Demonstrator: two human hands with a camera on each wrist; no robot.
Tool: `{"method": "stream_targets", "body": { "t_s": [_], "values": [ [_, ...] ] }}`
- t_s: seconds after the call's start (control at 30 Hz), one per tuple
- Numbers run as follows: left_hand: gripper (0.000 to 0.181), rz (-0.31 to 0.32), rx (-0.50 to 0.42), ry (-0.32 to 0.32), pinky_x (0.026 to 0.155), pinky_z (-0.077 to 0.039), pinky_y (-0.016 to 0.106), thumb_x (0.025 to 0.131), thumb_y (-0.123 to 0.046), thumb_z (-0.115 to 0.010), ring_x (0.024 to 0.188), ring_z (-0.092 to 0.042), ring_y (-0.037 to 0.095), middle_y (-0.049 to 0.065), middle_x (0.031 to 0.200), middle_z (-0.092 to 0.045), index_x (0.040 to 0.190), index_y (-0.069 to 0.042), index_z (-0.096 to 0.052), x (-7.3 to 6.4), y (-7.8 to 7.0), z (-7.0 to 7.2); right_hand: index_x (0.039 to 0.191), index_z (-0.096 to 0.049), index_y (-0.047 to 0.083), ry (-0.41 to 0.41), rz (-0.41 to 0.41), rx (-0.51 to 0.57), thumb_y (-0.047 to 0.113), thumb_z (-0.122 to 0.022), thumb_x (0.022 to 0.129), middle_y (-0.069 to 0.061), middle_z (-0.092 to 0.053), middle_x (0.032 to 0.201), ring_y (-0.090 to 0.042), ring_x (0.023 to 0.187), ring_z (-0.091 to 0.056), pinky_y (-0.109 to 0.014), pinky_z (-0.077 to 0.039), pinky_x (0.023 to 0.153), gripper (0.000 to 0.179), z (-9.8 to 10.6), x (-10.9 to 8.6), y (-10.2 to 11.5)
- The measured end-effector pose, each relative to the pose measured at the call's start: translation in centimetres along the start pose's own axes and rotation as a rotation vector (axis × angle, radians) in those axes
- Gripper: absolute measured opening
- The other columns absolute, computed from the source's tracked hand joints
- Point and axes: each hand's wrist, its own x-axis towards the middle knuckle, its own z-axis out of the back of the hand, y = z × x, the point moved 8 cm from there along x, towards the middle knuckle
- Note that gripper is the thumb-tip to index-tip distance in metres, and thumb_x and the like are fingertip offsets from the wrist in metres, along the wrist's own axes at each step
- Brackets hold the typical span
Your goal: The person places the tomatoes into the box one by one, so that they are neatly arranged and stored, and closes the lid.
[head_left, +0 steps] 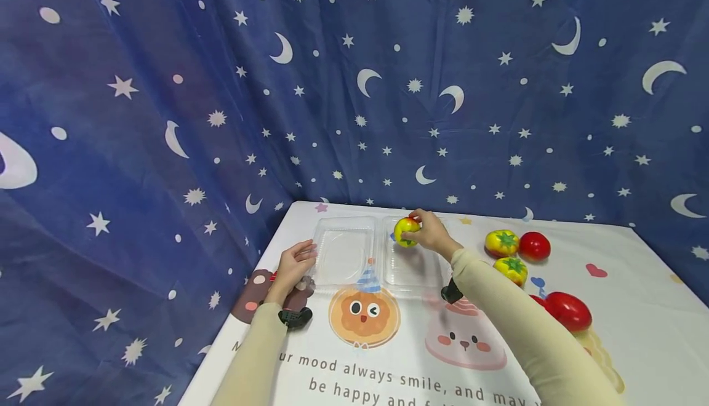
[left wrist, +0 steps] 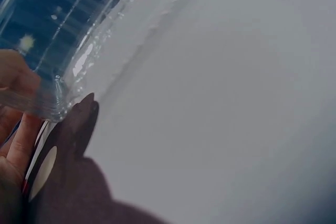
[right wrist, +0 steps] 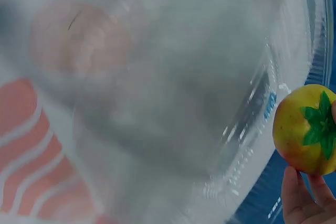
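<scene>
My right hand grips a yellow-and-red toy tomato with a green leafy top, over the right half of a clear plastic clamshell container. In the right wrist view, fingertips press against the tomato's side; the rest of that hand is cut off by the frame. The container lies unfolded, both halves on the table. At its left edge, my left hand holds the rim. The left wrist view shows the left fingers around the clear plastic corner, partly seen through it.
Right of the container sit two more yellow toy tomatoes and a red round one. Larger red pieces lie nearer, partly behind the right sleeve. A starry blue curtain hangs behind and left of the printed white tablecloth.
</scene>
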Motion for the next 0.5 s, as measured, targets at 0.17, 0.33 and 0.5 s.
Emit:
{"method": "stream_targets", "body": {
  "t_s": [0.17, 0.33, 0.5],
  "values": [
    [0.052, 0.005, 0.003, -0.036, 0.08, -0.046, 0.01, 0.088, 0.01, -0.059, 0.122, -0.055, 0.042, 0.029, 0.136, -0.054, 0.139, 0.01, -0.048, 0.8, 2.0, 0.2, 0.127, -0.054, -0.007, -0.026, 0.003, -0.011, 0.017, -0.079, 0.083, -0.027, -0.059, 0.122, -0.04, 0.111, -0.055, -0.05, -0.043, 0.101, 0.056, -0.8, 0.2, 0.0],
    [0.051, -0.027, 0.035, -0.062, 0.081, -0.048, 0.013, 0.087, 0.009, -0.06, 0.117, -0.06, 0.04, 0.026, 0.131, -0.058, 0.137, 0.008, -0.052, 1.1, 2.4, 0.3, 0.127, -0.054, -0.008, -0.036, -0.005, -0.009, 0.014, -0.079, 0.082, -0.027, -0.058, 0.122, -0.039, 0.111, -0.054, -0.05, -0.042, 0.101, 0.055, -1.3, 0.3, 0.0],
    [0.049, -0.02, 0.061, -0.076, 0.08, -0.05, 0.016, 0.087, 0.007, -0.062, 0.115, -0.061, 0.036, 0.022, 0.13, -0.061, 0.136, 0.006, -0.055, 1.1, 2.4, 0.4, 0.129, -0.053, -0.008, -0.018, -0.01, -0.024, 0.011, -0.079, 0.082, -0.027, -0.057, 0.12, -0.038, 0.109, -0.055, -0.049, -0.043, 0.101, 0.056, -2.0, 0.4, -0.2]
  ]
}}
